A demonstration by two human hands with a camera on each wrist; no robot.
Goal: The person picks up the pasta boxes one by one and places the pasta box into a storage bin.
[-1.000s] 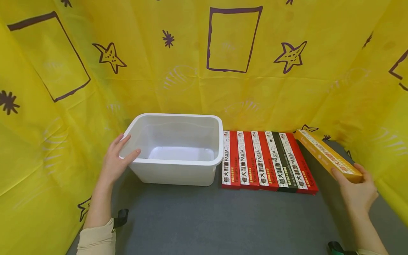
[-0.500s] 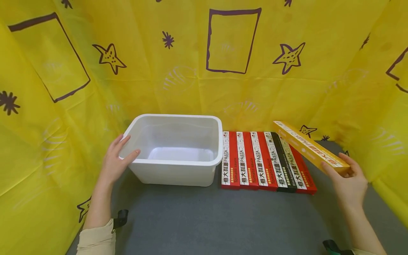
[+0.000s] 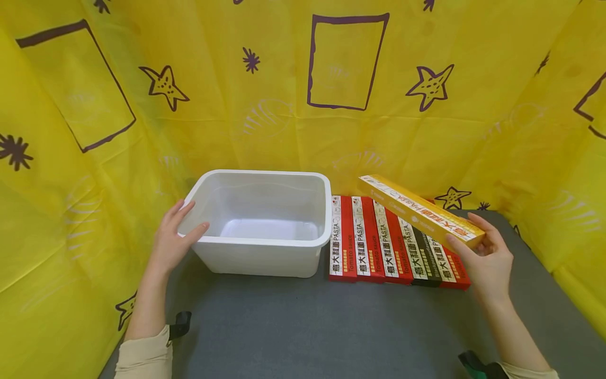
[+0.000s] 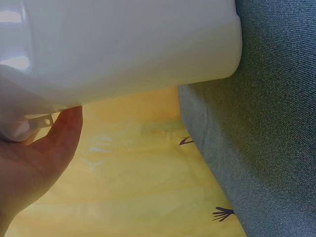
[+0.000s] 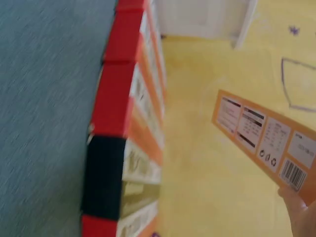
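Up off the table, a yellow pasta box (image 3: 421, 210) is held at its near end by my right hand (image 3: 487, 258), thumb on one side and fingers on the other. It slants over the row of pasta boxes (image 3: 364, 252), its far end pointing left towards the white plastic bin (image 3: 265, 258). In the right wrist view the yellow box's printed underside (image 5: 266, 138) shows labels and a barcode. My left hand (image 3: 175, 231) grips the bin's left rim, thumb over the front edge; the left wrist view shows fingers (image 4: 69, 128) against the outer wall. Inside, the bin holds nothing.
The row lies flat right of the bin: several red boxes and one black box (image 3: 426, 263), side by side. A yellow patterned curtain (image 3: 227, 121) hangs behind and along both sides of the dark grey table (image 3: 303, 321).
My right hand has carried the yellow box leftward from the right side of the table to above the row. My left hand and the bin have stayed in place.
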